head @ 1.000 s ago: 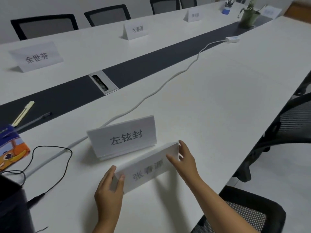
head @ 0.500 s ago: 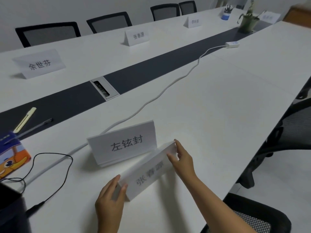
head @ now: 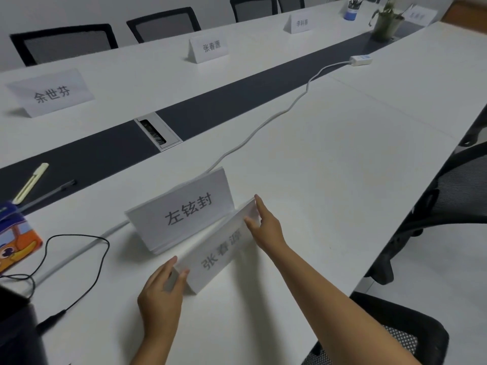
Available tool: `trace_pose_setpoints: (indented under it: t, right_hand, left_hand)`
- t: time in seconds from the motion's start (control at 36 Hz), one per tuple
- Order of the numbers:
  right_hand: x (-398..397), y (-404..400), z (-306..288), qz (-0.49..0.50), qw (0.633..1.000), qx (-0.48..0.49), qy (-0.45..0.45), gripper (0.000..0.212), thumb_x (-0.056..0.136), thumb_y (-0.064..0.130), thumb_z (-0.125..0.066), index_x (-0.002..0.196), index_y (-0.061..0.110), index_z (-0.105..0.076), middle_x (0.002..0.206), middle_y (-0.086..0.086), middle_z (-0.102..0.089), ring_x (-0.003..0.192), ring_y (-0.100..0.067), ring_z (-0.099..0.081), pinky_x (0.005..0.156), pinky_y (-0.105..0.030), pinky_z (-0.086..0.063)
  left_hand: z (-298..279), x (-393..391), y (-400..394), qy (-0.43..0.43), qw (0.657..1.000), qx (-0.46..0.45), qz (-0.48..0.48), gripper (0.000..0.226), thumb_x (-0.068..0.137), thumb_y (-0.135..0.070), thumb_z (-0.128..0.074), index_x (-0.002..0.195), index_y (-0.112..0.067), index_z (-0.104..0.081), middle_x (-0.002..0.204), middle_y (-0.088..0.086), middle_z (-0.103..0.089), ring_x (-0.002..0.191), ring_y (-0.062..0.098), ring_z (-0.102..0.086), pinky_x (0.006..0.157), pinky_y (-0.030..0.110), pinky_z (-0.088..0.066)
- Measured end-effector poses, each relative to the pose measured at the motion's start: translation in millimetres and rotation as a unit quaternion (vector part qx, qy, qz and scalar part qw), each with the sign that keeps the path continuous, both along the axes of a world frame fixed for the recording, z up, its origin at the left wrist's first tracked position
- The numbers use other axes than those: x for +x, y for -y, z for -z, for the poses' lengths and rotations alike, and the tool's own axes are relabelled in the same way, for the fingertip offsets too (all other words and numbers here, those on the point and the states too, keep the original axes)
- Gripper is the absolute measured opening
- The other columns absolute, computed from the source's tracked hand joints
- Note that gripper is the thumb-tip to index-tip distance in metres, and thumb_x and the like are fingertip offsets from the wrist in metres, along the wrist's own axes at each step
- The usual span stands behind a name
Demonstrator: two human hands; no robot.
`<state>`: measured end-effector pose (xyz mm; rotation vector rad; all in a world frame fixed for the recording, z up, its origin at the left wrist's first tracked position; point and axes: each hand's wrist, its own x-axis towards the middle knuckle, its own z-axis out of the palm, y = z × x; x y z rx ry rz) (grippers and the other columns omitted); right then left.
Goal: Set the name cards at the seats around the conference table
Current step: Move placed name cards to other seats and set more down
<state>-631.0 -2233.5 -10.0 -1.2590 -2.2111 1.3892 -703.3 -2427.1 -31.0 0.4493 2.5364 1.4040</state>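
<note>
Stretching away from you is the long white counter (head: pixel 355 159), split by a dark centre strip (head: pixel 237 101) with a metal socket hatch (head: pixel 157 134) set into it. Black mesh chairs (head: pixel 66 43) line the far side, and another chair (head: pixel 453 196) stands at your right. A white cable (head: pixel 263 127) snakes from a small adapter (head: pixel 361 60) down toward you. On the far side stand three name cards (head: pixel 52 93), and a potted plant (head: pixel 386 23) sits near the far end. Right in front of you, an upright name card (head: pixel 184 212) stands on the near half of the counter. Just beside it, on your side, is the folded card (head: pixel 221 254) you hold, its print blurred and its body tilted. Your left hand (head: pixel 160 296) pinches its near-left end between thumb and fingers. Your right hand (head: pixel 266 227) pinches its far-right end the same way. A thin black wire (head: pixel 79 259) loops at the left, near a colourful box (head: pixel 15 241), a black pen (head: pixel 50 192) and a pale pen (head: pixel 30 183).
</note>
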Motion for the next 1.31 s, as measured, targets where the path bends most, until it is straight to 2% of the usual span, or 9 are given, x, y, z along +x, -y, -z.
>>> trace_pose_setpoints:
  t: [0.11,0.31,0.5,0.86,1.31]
  right_hand:
    - [-7.3,1.7,0.9,-0.014,1.0,0.008,0.004,0.062,0.09,0.017,-0.049,0.143,0.018,-0.017,0.148,-0.007,-0.033,0.135,-0.024,-0.034,0.105,-0.027,-0.028]
    - [-16.8,5.5,2.9,-0.01,1.0,0.017,-0.005,0.061,0.091,0.017,-0.048,0.143,0.017,-0.016,0.149,-0.007,-0.031,0.136,-0.024,-0.032,0.107,-0.029,-0.027]
    - [-19.1,4.9,5.6,0.0,1.0,0.019,-0.007,0.06,0.09,0.018,-0.05,0.142,0.015,-0.021,0.145,-0.008,-0.038,0.132,-0.025,-0.038,0.105,-0.03,-0.031]
    - [-17.9,8.8,11.5,0.008,0.999,0.033,-0.004,0.058,0.088,0.018,-0.051,0.14,0.014,-0.026,0.142,-0.009,-0.043,0.128,-0.026,-0.043,0.104,-0.031,-0.033]
    - [-19.3,8.0,15.4,0.013,1.0,0.019,-0.016,0.054,0.089,0.02,-0.05,0.14,0.018,-0.03,0.141,-0.006,-0.046,0.127,-0.024,-0.045,0.104,-0.033,-0.035]
  left_hand:
    - [-1.8,-10.5,-0.5,0.012,1.0,0.012,-0.014,0.036,0.074,-0.001,-0.068,0.11,-0.001,-0.062,0.114,0.02,-0.063,0.105,0.034,-0.059,0.093,0.035,-0.041]
    - [-5.4,-24.4,-2.3,-0.007,1.0,0.001,-0.006,0.037,0.074,0.0,-0.067,0.111,0.0,-0.062,0.11,0.025,-0.063,0.104,0.037,-0.058,0.088,0.033,-0.039]
    - [-2.4,-25.5,-1.7,0.004,1.0,0.012,-0.014,0.038,0.076,-0.002,-0.067,0.113,-0.001,-0.06,0.114,0.024,-0.062,0.107,0.036,-0.058,0.093,0.036,-0.04]
    - [-0.1,-29.3,2.4,-0.008,1.0,0.009,-0.017,0.038,0.074,-0.001,-0.068,0.111,0.001,-0.061,0.111,0.023,-0.064,0.103,0.034,-0.06,0.088,0.032,-0.04]
    - [1.8,-31.9,6.0,0.009,1.0,0.011,-0.015,0.037,0.074,-0.001,-0.068,0.111,0.001,-0.062,0.112,0.022,-0.064,0.104,0.034,-0.06,0.09,0.034,-0.042]
